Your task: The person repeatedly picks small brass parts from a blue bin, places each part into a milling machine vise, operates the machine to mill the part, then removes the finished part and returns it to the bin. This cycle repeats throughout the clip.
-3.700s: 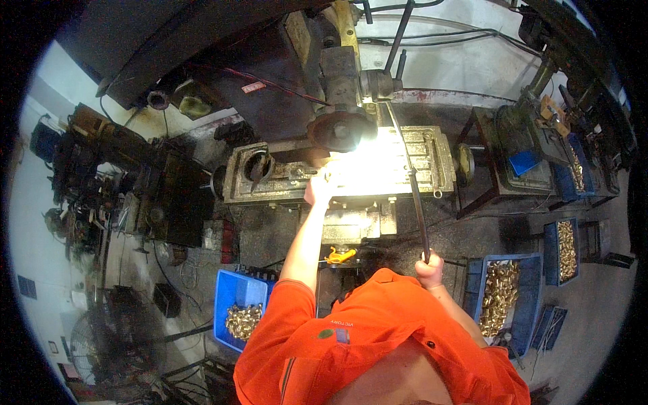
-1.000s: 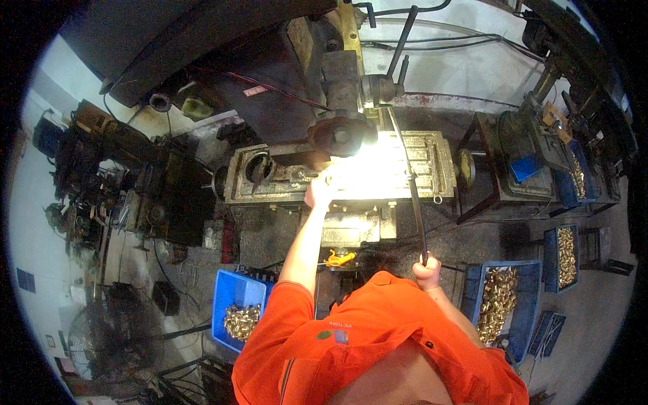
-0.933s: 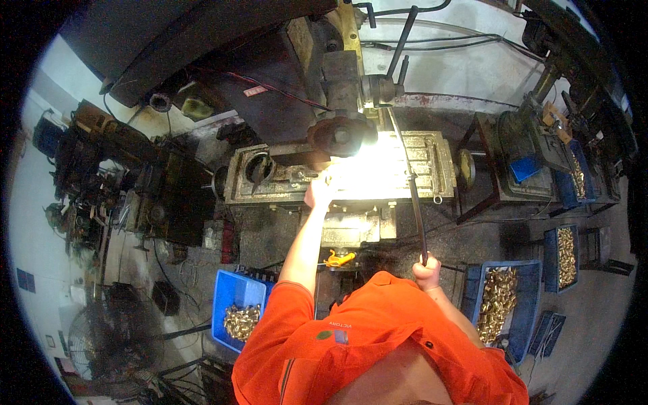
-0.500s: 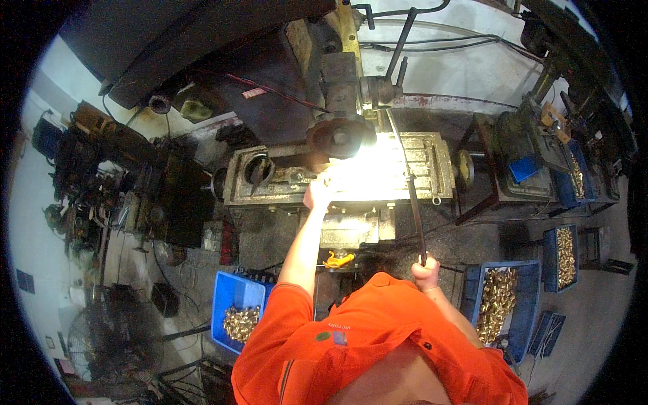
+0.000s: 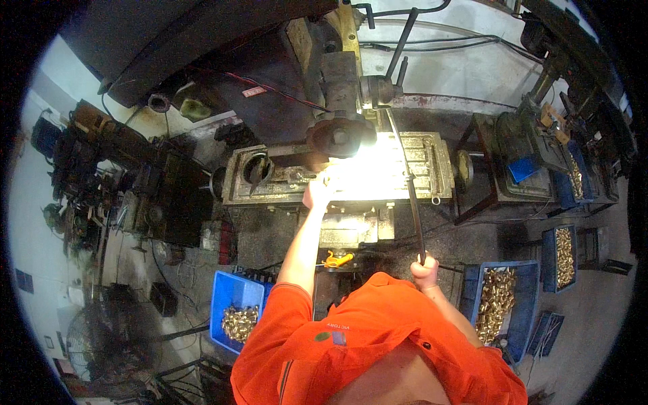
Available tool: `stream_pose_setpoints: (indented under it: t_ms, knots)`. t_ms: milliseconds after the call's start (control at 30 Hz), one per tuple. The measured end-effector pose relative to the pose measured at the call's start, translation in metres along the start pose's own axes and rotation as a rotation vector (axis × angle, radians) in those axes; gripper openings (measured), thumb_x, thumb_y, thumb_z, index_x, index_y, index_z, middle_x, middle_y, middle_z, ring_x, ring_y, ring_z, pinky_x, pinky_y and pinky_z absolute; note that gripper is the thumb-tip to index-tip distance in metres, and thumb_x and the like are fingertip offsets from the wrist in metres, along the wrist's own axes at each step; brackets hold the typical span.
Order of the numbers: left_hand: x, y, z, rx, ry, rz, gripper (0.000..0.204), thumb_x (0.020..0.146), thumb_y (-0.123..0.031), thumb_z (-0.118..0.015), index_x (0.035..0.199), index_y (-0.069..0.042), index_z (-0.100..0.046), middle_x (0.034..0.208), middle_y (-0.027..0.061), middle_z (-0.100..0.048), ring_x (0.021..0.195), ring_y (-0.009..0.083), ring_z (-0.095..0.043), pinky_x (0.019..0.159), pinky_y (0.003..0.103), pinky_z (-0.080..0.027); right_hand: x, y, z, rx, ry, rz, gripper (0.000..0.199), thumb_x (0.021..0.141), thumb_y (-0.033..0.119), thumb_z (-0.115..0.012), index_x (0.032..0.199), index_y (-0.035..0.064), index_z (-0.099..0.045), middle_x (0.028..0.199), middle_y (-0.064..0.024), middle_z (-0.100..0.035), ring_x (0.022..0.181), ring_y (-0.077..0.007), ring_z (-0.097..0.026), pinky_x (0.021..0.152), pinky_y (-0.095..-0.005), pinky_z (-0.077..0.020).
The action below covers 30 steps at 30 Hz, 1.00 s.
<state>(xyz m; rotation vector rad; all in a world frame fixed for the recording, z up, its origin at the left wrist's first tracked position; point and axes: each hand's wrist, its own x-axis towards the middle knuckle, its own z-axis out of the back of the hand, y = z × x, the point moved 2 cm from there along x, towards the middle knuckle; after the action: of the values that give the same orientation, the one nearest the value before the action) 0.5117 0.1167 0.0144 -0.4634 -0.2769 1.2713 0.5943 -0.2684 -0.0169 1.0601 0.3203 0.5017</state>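
My right hand [image 5: 425,271] is wrapped round the lower end of a long dark lever [image 5: 413,209], which slopes up past the machine table to the milling machine head [image 5: 337,88]. Forward of my body, my left hand [image 5: 316,193] reaches the front of the slotted metal machine table [image 5: 246,192], just below the dark round spindle [image 5: 339,137]. Its fingers look curled in at the brightly lit middle of the table. Glare and the hand itself hide what they hold there.
Blue bins of brass-coloured metal parts stand at left [image 5: 217,317] and right [image 5: 530,297], with another blue bin [image 5: 548,263] farther right. An orange handle [image 5: 337,260] sticks out below the table. Other machinery stands left [image 5: 135,175] and right [image 5: 523,142]; a fan [image 5: 101,341] is at lower left.
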Motion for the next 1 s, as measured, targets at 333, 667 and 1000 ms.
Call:
stream_pose_setpoints:
  t_ms: [333, 667, 1000]
  knots:
    - [0.004, 0.006, -0.007, 0.041, -0.074, -0.019, 0.049, 0.069, -0.056, -0.062, 0.061, -0.008, -0.065, 0.051, 0.0055, -0.059, 0.049, 0.0184, -0.060, 0.051, 0.033, -0.048, 0.002, 0.016, 0.004, -0.002, 0.013, 0.010, 0.013, 0.064, 0.013, -0.050, 0.060, 0.0056, -0.041, 0.049, -0.0045, -0.039, 0.043, -0.0163, -0.039, 0.043, -0.0327, -0.0348]
    - [-0.001, -0.003, 0.005, -0.009, 0.091, 0.053, 0.052, 0.064, -0.059, -0.063, 0.071, -0.007, -0.066, 0.071, 0.0102, -0.064, 0.069, 0.0253, -0.063, 0.061, 0.037, -0.049, 0.012, 0.003, -0.005, 0.038, 0.054, -0.105, 0.008, 0.063, 0.010, -0.047, 0.060, 0.0059, -0.041, 0.050, -0.0025, -0.038, 0.045, -0.0132, -0.037, 0.043, -0.0314, -0.0332]
    - [0.000, -0.002, 0.006, -0.061, 0.109, 0.047, 0.058, 0.064, -0.064, -0.059, 0.074, -0.007, -0.065, 0.079, 0.0132, -0.065, 0.076, 0.0285, -0.064, 0.065, 0.040, -0.050, 0.000, 0.002, 0.002, 0.144, 0.134, -0.100, 0.011, 0.062, 0.009, -0.049, 0.058, 0.0092, -0.038, 0.051, 0.0036, -0.034, 0.046, -0.0085, -0.033, 0.042, -0.0285, -0.0285]
